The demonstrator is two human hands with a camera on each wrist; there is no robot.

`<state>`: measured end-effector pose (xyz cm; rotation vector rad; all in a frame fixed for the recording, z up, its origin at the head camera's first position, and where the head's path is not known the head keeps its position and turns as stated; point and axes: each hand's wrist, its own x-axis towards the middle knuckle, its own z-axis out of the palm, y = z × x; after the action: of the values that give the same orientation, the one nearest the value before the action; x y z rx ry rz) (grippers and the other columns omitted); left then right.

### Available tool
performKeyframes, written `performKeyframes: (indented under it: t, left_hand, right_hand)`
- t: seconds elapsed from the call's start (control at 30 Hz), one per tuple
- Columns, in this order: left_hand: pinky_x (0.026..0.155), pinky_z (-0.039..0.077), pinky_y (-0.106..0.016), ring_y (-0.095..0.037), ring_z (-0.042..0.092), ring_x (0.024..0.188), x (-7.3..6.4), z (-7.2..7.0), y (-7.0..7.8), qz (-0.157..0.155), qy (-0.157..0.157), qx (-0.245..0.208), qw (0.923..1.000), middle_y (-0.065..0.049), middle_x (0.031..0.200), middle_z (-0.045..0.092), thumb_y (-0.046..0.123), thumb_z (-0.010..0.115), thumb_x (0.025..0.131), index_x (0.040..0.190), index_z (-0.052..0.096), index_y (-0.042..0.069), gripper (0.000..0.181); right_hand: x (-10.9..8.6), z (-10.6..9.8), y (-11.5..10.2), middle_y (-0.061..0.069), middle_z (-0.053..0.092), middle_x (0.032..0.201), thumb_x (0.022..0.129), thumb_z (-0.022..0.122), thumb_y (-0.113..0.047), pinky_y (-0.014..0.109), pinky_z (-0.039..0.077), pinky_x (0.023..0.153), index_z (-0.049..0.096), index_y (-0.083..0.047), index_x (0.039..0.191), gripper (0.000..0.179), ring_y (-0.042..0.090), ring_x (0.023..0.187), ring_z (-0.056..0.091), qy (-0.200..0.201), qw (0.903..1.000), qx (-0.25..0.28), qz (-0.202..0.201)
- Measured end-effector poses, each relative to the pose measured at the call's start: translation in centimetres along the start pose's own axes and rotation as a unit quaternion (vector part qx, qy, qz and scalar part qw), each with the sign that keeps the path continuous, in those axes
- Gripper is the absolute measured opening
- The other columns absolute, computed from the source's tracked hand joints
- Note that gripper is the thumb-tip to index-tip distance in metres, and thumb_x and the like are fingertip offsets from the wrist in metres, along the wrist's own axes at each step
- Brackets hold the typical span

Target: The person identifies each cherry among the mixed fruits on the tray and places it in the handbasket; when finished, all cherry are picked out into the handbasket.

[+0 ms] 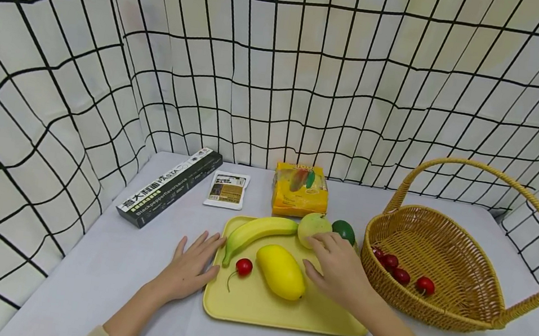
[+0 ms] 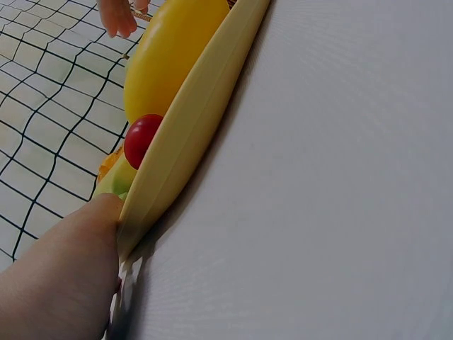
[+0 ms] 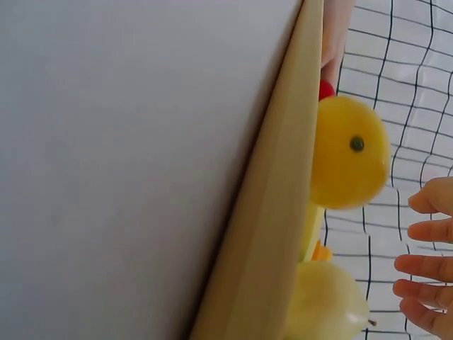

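Observation:
A yellow tray (image 1: 280,318) lies on the white cloth. My left hand (image 1: 190,271) rests with spread fingers at its left edge. Above the tray's right half is my right hand (image 1: 340,267), fingers apart and loosely extended, holding nothing; in the right wrist view its fingertips (image 3: 410,262) point toward the fruit with a gap. On the tray are a yellow mango (image 1: 281,272), a red cherry (image 1: 243,267) with a stem, a banana (image 1: 261,230) and a pale yellow-green round fruit (image 1: 312,226), partly hidden by the right hand. A dark green fruit (image 1: 345,230) sits at the back right corner.
To the right stands a wicker basket (image 1: 447,254) with a tall arched handle and several red fruits (image 1: 401,275) inside. Behind the tray are a yellow packet (image 1: 299,194), a white sachet (image 1: 226,191) and a long black pasta box (image 1: 170,186). Netted white walls (image 1: 282,67) enclose the table.

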<state>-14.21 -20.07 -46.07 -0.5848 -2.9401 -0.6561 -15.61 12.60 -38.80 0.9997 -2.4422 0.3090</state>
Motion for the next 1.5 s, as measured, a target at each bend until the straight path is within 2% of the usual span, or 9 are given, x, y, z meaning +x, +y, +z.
performKeyframes:
  t: [0.3, 0.57, 0.7, 0.93, 1.2, 1.5]
  left_hand:
    - [0.102, -0.002, -0.061, -0.033, 0.018, 0.136, -0.1, 0.0, 0.0, -0.004, -0.002, -0.002, 1.0000, -0.009, 0.146, 0.032, 0.035, 0.048, 0.093, 0.143, 0.033, 0.013, 0.057]
    - [0.102, -0.002, -0.061, -0.032, 0.017, 0.136, -0.1, 0.0, 0.0, -0.003, -0.004, 0.000, 1.0000, -0.009, 0.146, 0.031, 0.035, 0.047, 0.093, 0.143, 0.032, 0.013, 0.057]
    - [0.102, -0.001, -0.062, -0.033, 0.019, 0.136, -0.1, 0.2, -0.1, 0.003, 0.003, 0.002, 1.0000, -0.010, 0.146, 0.032, 0.035, 0.047, 0.093, 0.143, 0.033, 0.013, 0.057]
    - [0.102, 0.002, -0.063, -0.035, 0.022, 0.134, -0.1, 0.3, -0.2, 0.014, 0.017, 0.005, 0.9997, -0.011, 0.144, 0.035, 0.033, 0.049, 0.092, 0.142, 0.035, 0.011, 0.056]
    - [0.102, 0.003, -0.063, -0.035, 0.022, 0.134, -0.1, 0.3, -0.2, 0.018, 0.018, 0.011, 0.9996, -0.011, 0.144, 0.035, 0.033, 0.050, 0.092, 0.142, 0.035, 0.011, 0.057]
    - [0.102, 0.002, -0.062, -0.034, 0.021, 0.135, 0.0, 0.2, -0.2, 0.012, 0.013, 0.012, 0.9998, -0.011, 0.145, 0.033, 0.034, 0.049, 0.092, 0.142, 0.034, 0.012, 0.057]
  right_hand:
    - [0.8, 1.2, -2.1, 0.004, 0.057, 0.107, 0.081, 0.067, -0.027, 0.036, 0.042, 0.089, 0.060, -0.012, 0.115, 0.038, 0.021, 0.102, 0.050, -0.027, 0.9987, 0.007, -0.042]
    - [1.3, 2.7, -3.7, 0.005, 0.055, 0.108, 0.078, 0.070, -0.022, 0.034, 0.043, 0.084, 0.059, -0.013, 0.113, 0.038, 0.021, 0.102, 0.049, -0.020, 0.9933, 0.008, -0.114]
    - [1.8, 3.2, -4.4, 0.004, 0.056, 0.109, 0.076, 0.071, -0.020, 0.034, 0.042, 0.087, 0.059, -0.013, 0.113, 0.039, 0.021, 0.105, 0.049, -0.027, 0.9897, 0.018, -0.140]
    - [2.3, 4.3, -5.1, 0.002, 0.056, 0.114, 0.077, 0.069, -0.021, 0.035, 0.039, 0.091, 0.058, -0.017, 0.116, 0.040, 0.020, 0.111, 0.048, -0.058, 0.9828, -0.015, -0.175]
    - [3.0, 5.3, -5.5, 0.001, 0.057, 0.113, 0.081, 0.066, -0.023, 0.034, 0.037, 0.094, 0.057, -0.019, 0.117, 0.036, 0.018, 0.110, 0.048, -0.081, 0.9796, -0.023, -0.182]
    - [3.6, 5.9, -6.0, -0.003, 0.057, 0.100, 0.084, 0.062, -0.021, 0.031, 0.038, 0.088, 0.059, -0.019, 0.115, 0.031, 0.017, 0.097, 0.049, -0.084, 0.9762, -0.053, -0.193]
